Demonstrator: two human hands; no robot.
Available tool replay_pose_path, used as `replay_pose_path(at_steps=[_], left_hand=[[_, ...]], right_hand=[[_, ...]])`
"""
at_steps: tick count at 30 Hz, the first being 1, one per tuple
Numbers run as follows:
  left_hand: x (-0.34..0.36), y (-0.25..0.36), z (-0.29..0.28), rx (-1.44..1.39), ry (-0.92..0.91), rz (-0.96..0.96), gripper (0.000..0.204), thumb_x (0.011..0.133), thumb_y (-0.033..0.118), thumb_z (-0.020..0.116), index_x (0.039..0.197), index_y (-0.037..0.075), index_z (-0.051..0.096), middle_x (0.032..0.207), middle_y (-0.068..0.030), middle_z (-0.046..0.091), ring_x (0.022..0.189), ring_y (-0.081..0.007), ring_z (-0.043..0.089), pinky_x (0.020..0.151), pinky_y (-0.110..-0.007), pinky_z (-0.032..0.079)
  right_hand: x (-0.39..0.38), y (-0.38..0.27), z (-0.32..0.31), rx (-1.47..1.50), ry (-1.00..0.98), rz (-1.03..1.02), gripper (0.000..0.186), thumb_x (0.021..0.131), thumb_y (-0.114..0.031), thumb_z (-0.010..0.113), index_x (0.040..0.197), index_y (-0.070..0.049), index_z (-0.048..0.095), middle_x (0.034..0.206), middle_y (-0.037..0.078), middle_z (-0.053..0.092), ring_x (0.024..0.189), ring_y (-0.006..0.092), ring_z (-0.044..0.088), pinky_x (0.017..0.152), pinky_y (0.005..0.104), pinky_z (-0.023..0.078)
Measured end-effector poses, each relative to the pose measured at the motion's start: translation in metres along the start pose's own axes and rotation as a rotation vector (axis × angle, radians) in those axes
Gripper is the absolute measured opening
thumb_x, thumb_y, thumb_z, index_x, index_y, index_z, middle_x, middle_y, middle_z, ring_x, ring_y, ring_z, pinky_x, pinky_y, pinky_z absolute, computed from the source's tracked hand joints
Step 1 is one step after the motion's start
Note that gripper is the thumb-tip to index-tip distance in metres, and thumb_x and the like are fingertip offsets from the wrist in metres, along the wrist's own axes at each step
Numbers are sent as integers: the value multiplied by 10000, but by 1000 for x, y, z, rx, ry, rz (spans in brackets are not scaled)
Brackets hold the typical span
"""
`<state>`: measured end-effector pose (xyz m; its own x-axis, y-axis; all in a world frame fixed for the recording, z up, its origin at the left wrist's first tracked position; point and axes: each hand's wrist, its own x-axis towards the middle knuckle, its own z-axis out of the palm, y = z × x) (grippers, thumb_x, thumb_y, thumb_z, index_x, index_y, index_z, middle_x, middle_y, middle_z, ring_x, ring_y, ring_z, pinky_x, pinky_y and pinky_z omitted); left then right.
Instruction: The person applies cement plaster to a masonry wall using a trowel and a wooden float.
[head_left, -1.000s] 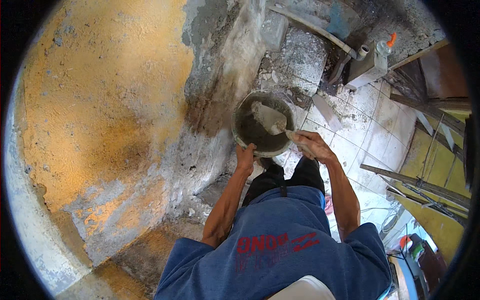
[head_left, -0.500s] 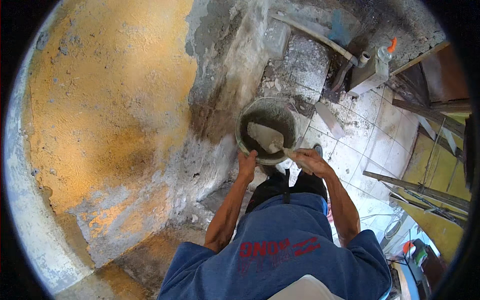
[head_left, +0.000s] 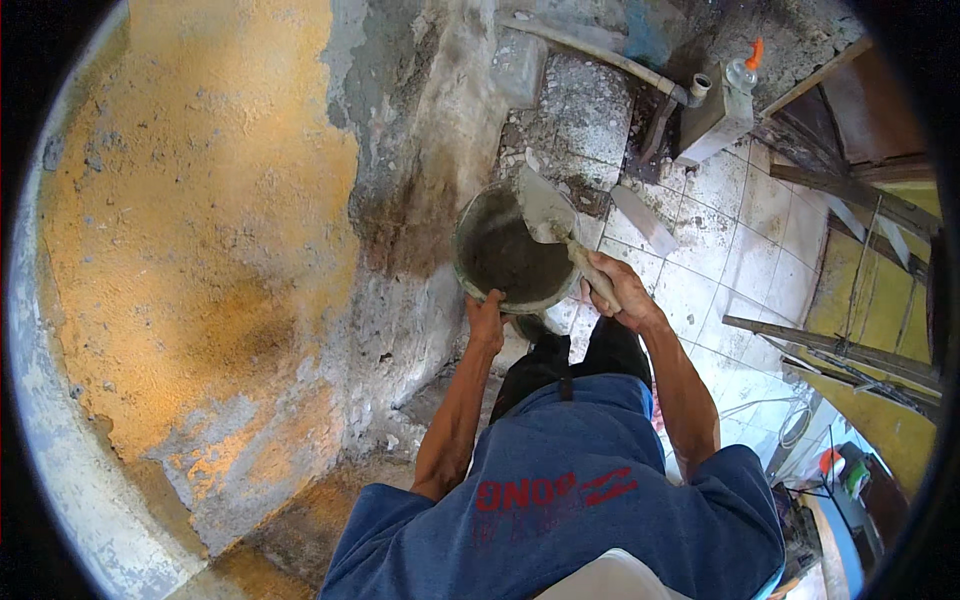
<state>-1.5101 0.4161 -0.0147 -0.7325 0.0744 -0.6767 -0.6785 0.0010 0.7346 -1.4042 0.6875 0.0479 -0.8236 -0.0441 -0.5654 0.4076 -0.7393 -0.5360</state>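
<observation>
My left hand (head_left: 486,318) grips the near left rim of a round grey bucket (head_left: 462,262), fingers hooked over the edge. Inside the bucket lies dark grey wet mortar (head_left: 515,258). My right hand (head_left: 622,292) is closed round the handle of a trowel (head_left: 546,208) smeared with grey mortar. The trowel's blade stands over the far right part of the rim, its tip pointing away from me. Whether the blade touches the rim, I cannot tell.
On the left rises a wall (head_left: 210,220) with flaking orange paint and bare grey patches. A pipe (head_left: 600,60) runs along the far side, by a block (head_left: 715,125) bearing a clear bottle with an orange top (head_left: 745,70). Wooden planks (head_left: 830,350) lean at right; a flat strip (head_left: 643,220) lies on white tiles.
The trowel has come up out of the bucket's middle to its far right rim and turned more upright. The bucket has shifted slightly left and tilted; more of the mortar shows.
</observation>
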Motion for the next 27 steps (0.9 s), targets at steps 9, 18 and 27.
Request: replay_pose_path(at_steps=[9,18,27], left_hand=[[-4,-1,-22,5,15,-134,582,888,27,605,1413,149,386,1318,-127,516,1158,-312,586,945,-534,570],[-35,-13,-107,-22,110,-120,655,876,42,623,1462,134,347,1358,-137,500,1198,-375,559,952,-539,545],[-87,-38,-177,-74,284,-99,653,870,83,635,1463,170,376,1347,-115,529,1185,-333,563,885,-557,531]], right_hand=[[-25,-62,-6,239,454,-690,318,1023,-361,593,1159,-74,569,823,49,618,554,88,524,452,219,423],[-20,-193,31,211,1051,-1522,389,993,-241,670,1267,-38,482,991,135,664,696,150,625,522,214,509],[230,3,290,-374,420,-949,423,1000,-223,634,1331,-4,488,1144,196,664,980,312,665,837,455,530]])
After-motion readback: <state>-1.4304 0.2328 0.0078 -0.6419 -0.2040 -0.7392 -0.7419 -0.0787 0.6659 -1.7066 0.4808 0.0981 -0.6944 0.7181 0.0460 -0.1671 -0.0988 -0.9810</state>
